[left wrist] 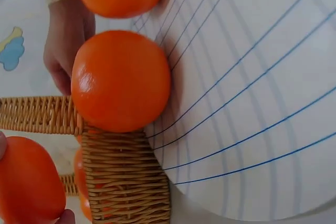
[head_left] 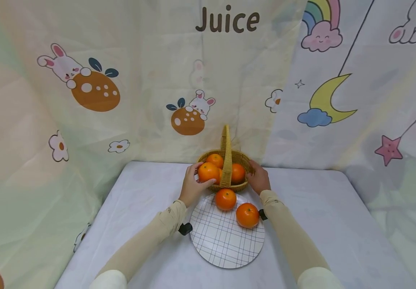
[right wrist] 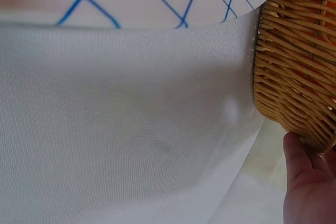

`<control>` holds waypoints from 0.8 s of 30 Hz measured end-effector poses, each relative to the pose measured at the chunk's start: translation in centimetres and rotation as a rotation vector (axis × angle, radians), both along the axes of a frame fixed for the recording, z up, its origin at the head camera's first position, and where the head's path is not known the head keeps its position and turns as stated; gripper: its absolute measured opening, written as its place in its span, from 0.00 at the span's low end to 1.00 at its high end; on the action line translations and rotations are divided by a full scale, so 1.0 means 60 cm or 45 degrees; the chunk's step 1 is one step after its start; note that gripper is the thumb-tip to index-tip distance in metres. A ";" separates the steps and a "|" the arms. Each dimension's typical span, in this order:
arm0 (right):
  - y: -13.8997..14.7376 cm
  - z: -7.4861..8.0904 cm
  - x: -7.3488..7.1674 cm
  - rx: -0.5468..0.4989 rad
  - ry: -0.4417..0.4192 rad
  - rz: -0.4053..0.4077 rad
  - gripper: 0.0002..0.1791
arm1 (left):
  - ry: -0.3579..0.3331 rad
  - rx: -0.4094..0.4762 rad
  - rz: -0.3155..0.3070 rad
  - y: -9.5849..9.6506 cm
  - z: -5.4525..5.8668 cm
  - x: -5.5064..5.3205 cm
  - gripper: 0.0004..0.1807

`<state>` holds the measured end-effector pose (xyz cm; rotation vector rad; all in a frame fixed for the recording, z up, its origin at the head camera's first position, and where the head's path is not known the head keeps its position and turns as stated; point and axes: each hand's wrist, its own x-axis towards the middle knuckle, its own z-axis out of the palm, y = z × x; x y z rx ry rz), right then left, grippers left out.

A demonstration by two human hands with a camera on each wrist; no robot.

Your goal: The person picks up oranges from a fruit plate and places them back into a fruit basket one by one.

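Note:
My left hand pinches an orange between thumb and fingers at the left side of the wicker basket. In the left wrist view the held orange appears beside the basket's handle, with fingertips at its edges. On the basket's right, my right hand grips the rim; the right wrist view has its fingers against the woven side. More oranges lie inside, among them one at the back and one right of the handle.
A round white plate with blue grid lines lies in front of the basket. Two oranges sit on it, one near the basket, the other at the right. A printed curtain hangs behind the white-covered table.

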<state>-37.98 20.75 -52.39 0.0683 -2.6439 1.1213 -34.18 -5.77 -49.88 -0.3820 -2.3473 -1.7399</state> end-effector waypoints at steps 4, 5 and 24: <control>0.001 0.002 0.000 -0.019 -0.003 -0.001 0.31 | 0.009 -0.008 0.037 0.015 0.006 -0.027 0.40; 0.001 0.002 0.000 -0.026 -0.003 -0.002 0.31 | 0.005 -0.011 0.044 0.018 0.007 -0.034 0.41; 0.003 -0.005 -0.003 -0.029 0.038 -0.009 0.30 | 0.016 -0.189 0.110 0.091 0.011 -0.116 0.35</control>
